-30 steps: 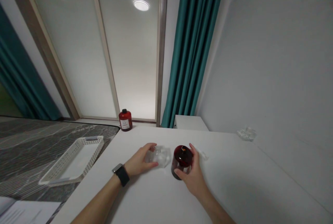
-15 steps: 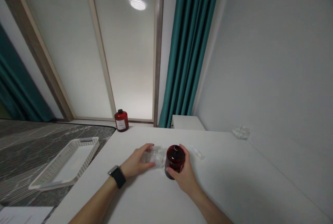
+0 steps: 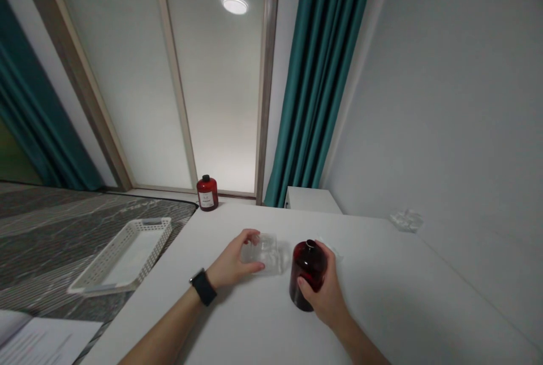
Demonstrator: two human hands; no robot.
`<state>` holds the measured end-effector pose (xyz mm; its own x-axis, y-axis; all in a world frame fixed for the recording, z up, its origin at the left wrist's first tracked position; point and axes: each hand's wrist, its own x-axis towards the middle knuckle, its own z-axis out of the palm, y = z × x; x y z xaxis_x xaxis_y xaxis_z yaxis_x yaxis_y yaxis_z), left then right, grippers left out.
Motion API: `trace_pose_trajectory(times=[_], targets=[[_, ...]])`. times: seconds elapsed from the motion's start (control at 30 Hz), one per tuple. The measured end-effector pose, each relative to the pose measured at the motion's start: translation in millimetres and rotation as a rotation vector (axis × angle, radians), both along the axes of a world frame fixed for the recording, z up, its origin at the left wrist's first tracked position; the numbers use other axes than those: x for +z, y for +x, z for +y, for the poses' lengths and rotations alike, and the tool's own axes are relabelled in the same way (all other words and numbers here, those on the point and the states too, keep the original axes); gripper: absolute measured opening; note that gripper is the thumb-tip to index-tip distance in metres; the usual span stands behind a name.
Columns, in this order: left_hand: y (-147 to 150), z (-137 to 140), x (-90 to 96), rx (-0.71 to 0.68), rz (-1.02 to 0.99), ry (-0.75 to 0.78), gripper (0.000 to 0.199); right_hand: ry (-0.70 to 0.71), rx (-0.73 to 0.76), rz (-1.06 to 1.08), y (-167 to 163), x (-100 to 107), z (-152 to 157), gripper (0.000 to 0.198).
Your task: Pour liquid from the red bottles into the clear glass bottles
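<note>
My right hand (image 3: 324, 288) is wrapped around a dark red bottle (image 3: 306, 271) with an open, uncapped neck. The bottle leans slightly, low over the white table; whether its base touches the table, I cannot tell. To the left, my left hand (image 3: 235, 260), with a dark watch at the wrist, grips a clear, box-like plastic container (image 3: 268, 254) between thumb and fingers. A gap separates container and bottle. Behind my right hand, a small clear item (image 3: 334, 248) is mostly hidden.
A second red bottle (image 3: 207, 194), black-capped and labelled, stands at the far left corner of the white table (image 3: 254, 325). Crumpled clear plastic (image 3: 406, 220) lies by the right wall. A white perforated basket (image 3: 123, 257) and printed paper (image 3: 55, 339) are at left, beyond the table edge.
My right hand has moved the dark red bottle rightward and a little nearer, widening the gap to the clear container. My left hand keeps its hold. The whole view has shifted slightly.
</note>
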<state>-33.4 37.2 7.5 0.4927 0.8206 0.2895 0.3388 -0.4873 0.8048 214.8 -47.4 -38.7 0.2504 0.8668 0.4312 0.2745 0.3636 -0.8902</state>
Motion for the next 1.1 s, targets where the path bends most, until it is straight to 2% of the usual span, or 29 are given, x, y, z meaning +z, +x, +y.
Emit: trace_pose_trajectory(times=[0.13,0.3,0.47,0.93,1.1], targets=[[2,-1,2.9,-0.038,-0.084,-0.030,0.068,-0.018,-0.022,-0.001,0,-3,2,0.079],[5,-2,3.6,-0.072,-0.087,-0.048,0.061,-0.029,0.006,-0.020,1,-2,4,0.076],[7,-4,2.7,-0.099,-0.141,-0.092,0.066,-0.034,0.017,-0.026,2,-1,5,0.073],[12,-8,0.8,-0.078,-0.097,-0.076,0.070,-0.049,0.071,-0.028,-11,0,9,0.091],[10,-9,3.7,-0.069,-0.063,-0.048,0.070,-0.072,0.041,-0.057,-11,6,6,0.083]])
